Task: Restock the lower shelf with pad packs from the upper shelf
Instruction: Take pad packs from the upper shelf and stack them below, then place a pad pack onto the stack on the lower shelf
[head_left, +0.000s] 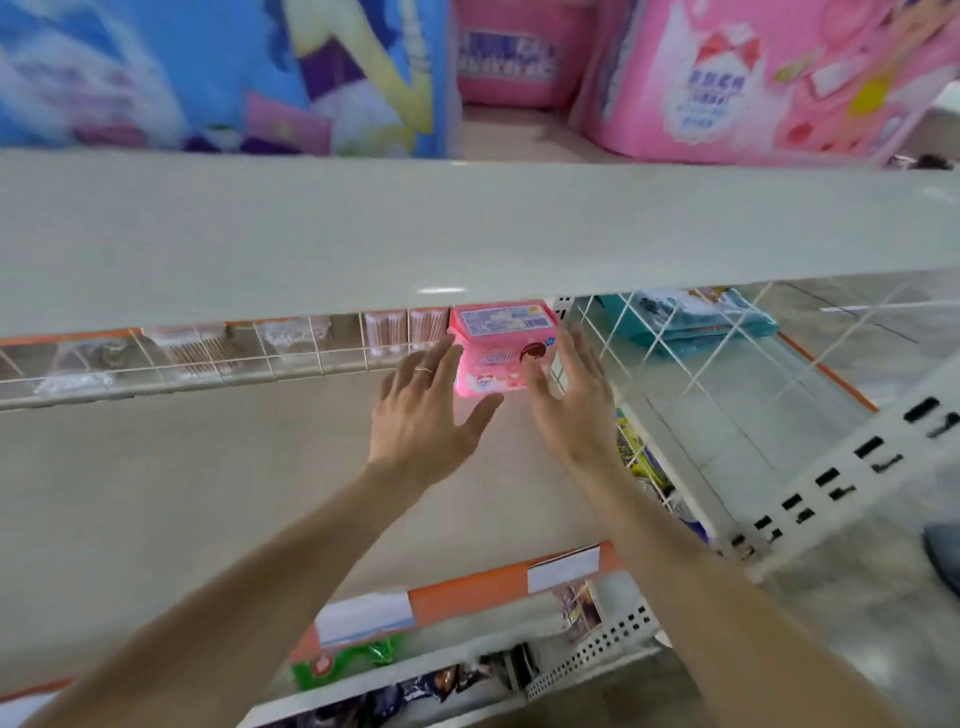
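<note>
A small pink pad pack (501, 345) stands at the back right of the lower shelf (208, 493), against the white wire divider. My left hand (426, 410) is spread just left of the pack, fingers straight, its fingertips at the pack's left side. My right hand (569, 395) is spread on the pack's right side, fingers straight, its thumb lying over the pack's front. Neither hand curls round the pack. On the upper shelf (467, 228) stand large pink pad packs (753, 78) at the right and a blue pack (218, 73) at the left.
A wire rail (208, 358) at the back of the lower shelf fronts packets of cotton swabs. Teal packs (696, 322) lie beyond the wire divider (675, 353). Below, an orange price strip (467, 592) edges the shelf above green and dark packets. A slotted upright (831, 478) stands at right.
</note>
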